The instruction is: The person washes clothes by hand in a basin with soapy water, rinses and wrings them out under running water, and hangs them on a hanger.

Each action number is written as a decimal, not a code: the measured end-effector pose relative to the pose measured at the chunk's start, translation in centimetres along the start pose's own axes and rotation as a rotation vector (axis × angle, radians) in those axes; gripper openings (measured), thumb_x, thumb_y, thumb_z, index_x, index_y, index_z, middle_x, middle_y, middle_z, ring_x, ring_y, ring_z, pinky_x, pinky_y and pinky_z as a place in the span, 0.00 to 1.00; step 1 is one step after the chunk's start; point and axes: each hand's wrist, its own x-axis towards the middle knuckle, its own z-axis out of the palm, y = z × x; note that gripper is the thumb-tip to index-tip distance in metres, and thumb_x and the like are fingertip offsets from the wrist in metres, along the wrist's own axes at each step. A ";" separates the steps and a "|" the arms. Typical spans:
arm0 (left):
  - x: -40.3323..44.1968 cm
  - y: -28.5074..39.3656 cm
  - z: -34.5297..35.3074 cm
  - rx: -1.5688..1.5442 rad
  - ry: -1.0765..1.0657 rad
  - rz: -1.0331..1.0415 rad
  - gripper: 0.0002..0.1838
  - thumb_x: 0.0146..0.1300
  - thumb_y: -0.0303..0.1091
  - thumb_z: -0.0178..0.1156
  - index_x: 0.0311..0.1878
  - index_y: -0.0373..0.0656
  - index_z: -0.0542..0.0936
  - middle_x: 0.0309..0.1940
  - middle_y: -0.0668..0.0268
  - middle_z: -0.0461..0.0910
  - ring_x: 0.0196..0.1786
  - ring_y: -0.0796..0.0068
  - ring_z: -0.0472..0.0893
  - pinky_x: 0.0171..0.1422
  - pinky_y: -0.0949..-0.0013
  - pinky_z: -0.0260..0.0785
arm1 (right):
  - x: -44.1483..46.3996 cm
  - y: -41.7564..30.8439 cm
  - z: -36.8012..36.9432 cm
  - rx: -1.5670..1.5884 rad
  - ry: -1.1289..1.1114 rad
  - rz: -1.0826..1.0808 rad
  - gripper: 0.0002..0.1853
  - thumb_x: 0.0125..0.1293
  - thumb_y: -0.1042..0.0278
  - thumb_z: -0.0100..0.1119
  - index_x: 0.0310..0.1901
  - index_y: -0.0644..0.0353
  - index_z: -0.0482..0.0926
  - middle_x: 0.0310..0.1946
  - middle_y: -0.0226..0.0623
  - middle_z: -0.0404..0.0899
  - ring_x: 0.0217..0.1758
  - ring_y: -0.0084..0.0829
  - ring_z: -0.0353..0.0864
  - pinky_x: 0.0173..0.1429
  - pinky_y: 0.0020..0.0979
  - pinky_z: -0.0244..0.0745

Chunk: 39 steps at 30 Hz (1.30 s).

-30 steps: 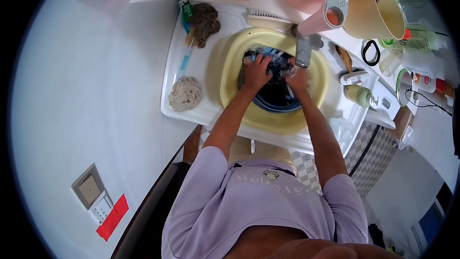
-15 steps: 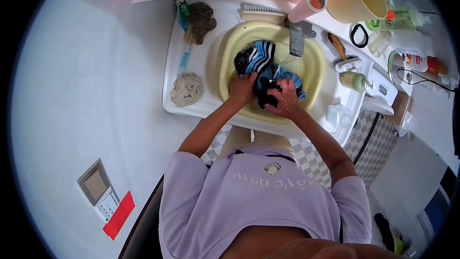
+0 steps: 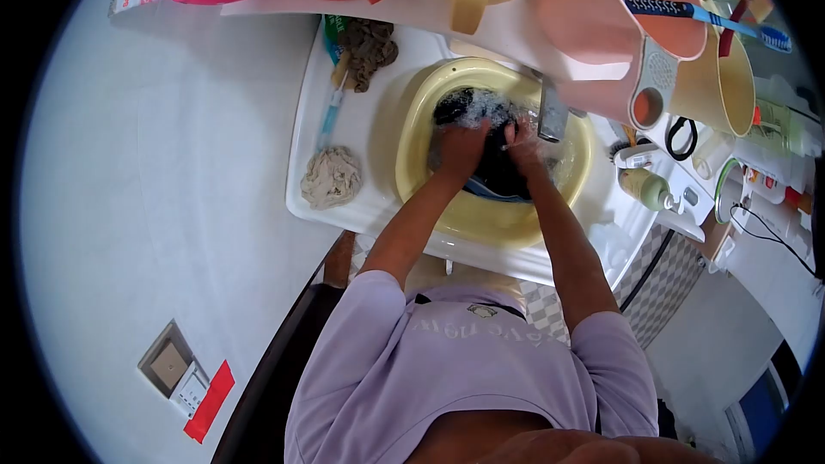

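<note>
A white sink top (image 3: 376, 125) bears a yellow oval plastic basin (image 3: 481, 225); inside, wet black cloth (image 3: 503, 170) runs far-left to near-right between left hand (image 3: 464, 150) and right hand (image 3: 526, 151), about equally near; I cannot tell their opening or grip.

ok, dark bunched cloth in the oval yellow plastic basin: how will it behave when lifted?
Likely floppy: the dark bunched cloth lies in a crumpled heap. Probably heavy for its size, sitting in clear water in the oval yellow plastic basin. Possibly slippery: white bubbles cluster at its far end.
</note>
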 end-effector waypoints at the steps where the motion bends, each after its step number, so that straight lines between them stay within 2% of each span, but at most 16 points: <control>1: 0.1 -0.2 0.5 -0.024 0.063 0.011 0.17 0.52 0.34 0.59 0.47 0.50 0.72 0.27 0.63 0.80 0.28 0.60 0.81 0.36 0.57 0.71 | 1.1 0.6 0.1 -0.011 -0.112 0.080 0.22 0.66 0.52 0.48 0.56 0.54 0.71 0.44 0.54 0.77 0.49 0.55 0.75 0.54 0.51 0.68; 3: 0.8 0.0 0.7 -0.075 -0.053 -0.090 0.20 0.50 0.34 0.61 0.49 0.50 0.72 0.28 0.62 0.80 0.30 0.59 0.81 0.37 0.56 0.71 | 2.3 1.1 -0.3 -0.033 -0.338 0.248 0.23 0.66 0.52 0.48 0.58 0.54 0.70 0.46 0.55 0.76 0.51 0.55 0.74 0.56 0.51 0.67; 5: 0.5 0.6 -0.3 -0.136 -0.072 -0.118 0.21 0.49 0.35 0.62 0.49 0.50 0.73 0.28 0.63 0.80 0.31 0.59 0.80 0.38 0.55 0.70 | 1.5 4.3 1.5 -0.275 -0.225 -0.042 0.22 0.65 0.51 0.49 0.56 0.53 0.72 0.47 0.51 0.77 0.52 0.55 0.74 0.56 0.50 0.67; 7: -0.1 0.5 -2.2 -0.196 0.013 -0.082 0.18 0.49 0.36 0.62 0.46 0.50 0.74 0.27 0.63 0.79 0.31 0.59 0.80 0.39 0.56 0.69 | 2.1 0.9 -1.7 -0.181 -0.224 0.087 0.23 0.63 0.49 0.51 0.54 0.54 0.73 0.46 0.50 0.78 0.52 0.54 0.74 0.55 0.50 0.68; 8: -0.8 0.1 -2.6 -0.195 0.016 -0.051 0.20 0.47 0.36 0.63 0.46 0.50 0.74 0.29 0.63 0.79 0.33 0.59 0.79 0.40 0.55 0.68 | 1.5 0.0 -2.6 0.127 -0.184 0.182 0.25 0.62 0.44 0.50 0.52 0.55 0.74 0.45 0.47 0.79 0.52 0.50 0.76 0.53 0.46 0.70; 11: -3.3 -1.0 -3.7 -0.207 -0.028 0.008 0.23 0.43 0.36 0.66 0.46 0.50 0.74 0.34 0.61 0.78 0.38 0.56 0.78 0.44 0.53 0.67 | 0.3 -1.9 -3.9 0.064 -0.209 0.108 0.21 0.62 0.51 0.55 0.50 0.57 0.74 0.47 0.49 0.78 0.50 0.51 0.76 0.52 0.43 0.71; 12: -4.3 -1.1 -4.4 -0.224 -0.075 0.014 0.23 0.43 0.36 0.66 0.46 0.50 0.74 0.36 0.61 0.78 0.40 0.54 0.77 0.44 0.53 0.66 | 0.1 -6.0 -7.5 0.081 -0.315 0.124 0.16 0.54 0.56 0.58 0.39 0.58 0.76 0.34 0.43 0.80 0.38 0.49 0.78 0.44 0.40 0.73; 15: -7.1 -1.2 -5.7 -0.244 -0.148 0.081 0.24 0.41 0.37 0.67 0.46 0.52 0.74 0.36 0.60 0.77 0.43 0.51 0.75 0.44 0.53 0.65 | -3.7 -11.1 -11.6 0.160 -0.240 -0.169 0.12 0.49 0.60 0.60 0.30 0.57 0.73 0.27 0.42 0.77 0.31 0.47 0.76 0.38 0.41 0.72; 18: -9.3 0.0 -8.9 -0.189 -0.235 0.110 0.25 0.41 0.39 0.67 0.47 0.53 0.74 0.37 0.60 0.76 0.44 0.50 0.74 0.45 0.50 0.63 | -7.3 -12.6 -14.1 0.083 -0.349 -0.240 0.13 0.48 0.59 0.60 0.26 0.57 0.70 0.23 0.40 0.74 0.29 0.44 0.76 0.32 0.42 0.70; 23: -10.0 0.8 -7.5 -0.114 -0.108 0.090 0.23 0.41 0.41 0.66 0.44 0.56 0.74 0.39 0.62 0.73 0.44 0.50 0.70 0.44 0.50 0.61 | -8.1 -9.1 -10.9 0.033 -0.341 -0.081 0.13 0.51 0.58 0.60 0.28 0.56 0.70 0.21 0.41 0.75 0.24 0.47 0.77 0.29 0.46 0.70; 29: -5.2 -0.4 -2.4 0.064 -0.073 0.008 0.14 0.51 0.40 0.60 0.42 0.53 0.73 0.41 0.62 0.73 0.45 0.51 0.70 0.46 0.49 0.61 | -4.1 -5.2 -5.1 -0.121 -0.225 -0.046 0.14 0.57 0.53 0.54 0.38 0.54 0.75 0.24 0.43 0.79 0.27 0.51 0.79 0.32 0.48 0.73; 30: -4.5 -0.7 -2.3 0.079 -0.093 0.023 0.13 0.55 0.40 0.57 0.44 0.52 0.74 0.38 0.61 0.75 0.40 0.51 0.74 0.42 0.49 0.65 | -3.3 -5.1 -4.9 -0.140 -0.231 -0.054 0.17 0.58 0.50 0.51 0.40 0.54 0.75 0.27 0.48 0.80 0.30 0.50 0.80 0.34 0.48 0.74; 33: -2.7 -0.9 -1.6 0.054 -0.105 -0.022 0.12 0.57 0.39 0.54 0.45 0.51 0.74 0.31 0.60 0.78 0.33 0.52 0.79 0.35 0.51 0.68 | -0.7 -5.8 -5.0 -0.224 -0.282 0.066 0.13 0.62 0.56 0.49 0.40 0.54 0.74 0.31 0.48 0.79 0.34 0.49 0.80 0.35 0.48 0.74; 34: -2.2 -0.9 -1.1 0.038 -0.079 -0.009 0.11 0.59 0.37 0.51 0.45 0.50 0.75 0.24 0.60 0.79 0.26 0.54 0.80 0.30 0.52 0.68 | 0.1 -4.6 -4.2 -0.207 -0.268 -0.007 0.11 0.62 0.58 0.48 0.40 0.54 0.74 0.32 0.48 0.79 0.35 0.49 0.80 0.35 0.48 0.73; 37: -1.2 -0.4 -1.1 -0.186 -0.173 -0.158 0.12 0.56 0.37 0.55 0.44 0.46 0.71 0.25 0.58 0.80 0.27 0.51 0.80 0.33 0.48 0.69 | 1.9 0.0 -1.9 -0.210 -0.180 -0.278 0.07 0.64 0.68 0.44 0.38 0.53 0.73 0.34 0.44 0.77 0.35 0.49 0.78 0.36 0.49 0.73; 39: -1.1 -0.6 -0.7 -0.191 -0.171 -0.175 0.15 0.56 0.38 0.56 0.46 0.45 0.71 0.27 0.56 0.80 0.29 0.50 0.80 0.36 0.48 0.70 | 3.0 1.9 -0.3 -0.292 -0.084 -0.325 0.08 0.62 0.65 0.48 0.39 0.54 0.75 0.36 0.45 0.78 0.36 0.48 0.78 0.37 0.47 0.74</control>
